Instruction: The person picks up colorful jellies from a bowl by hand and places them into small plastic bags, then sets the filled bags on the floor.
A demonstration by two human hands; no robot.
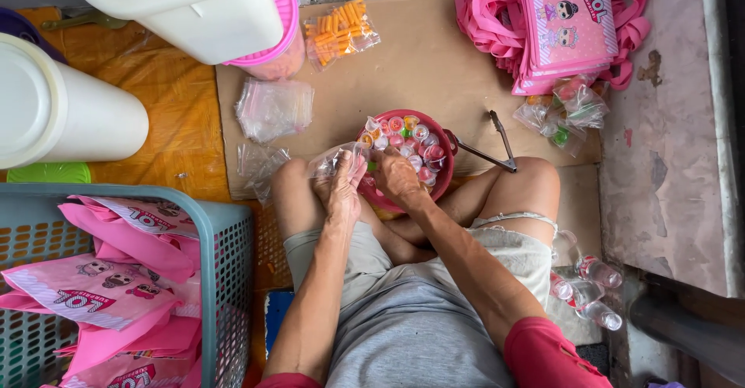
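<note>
I sit cross-legged on the floor, looking down at my lap. A red round bowl [444, 177] full of several small jelly cups with coloured lids rests between my knees. My left hand [341, 190] holds a small clear plastic bag [335, 159] open at the bowl's left rim. My right hand [396, 177] reaches into the bowl, fingers closed over the cups; whether it grips one is hidden.
Metal tongs [497, 146] lie right of the bowl. Empty clear bags [273, 109] lie on brown cardboard [419, 62], with a bag of orange snacks [339, 31] behind. Pink gift bags [566, 23] are far right, more in a blue basket [225, 233]. White tubs [46, 109] stand left.
</note>
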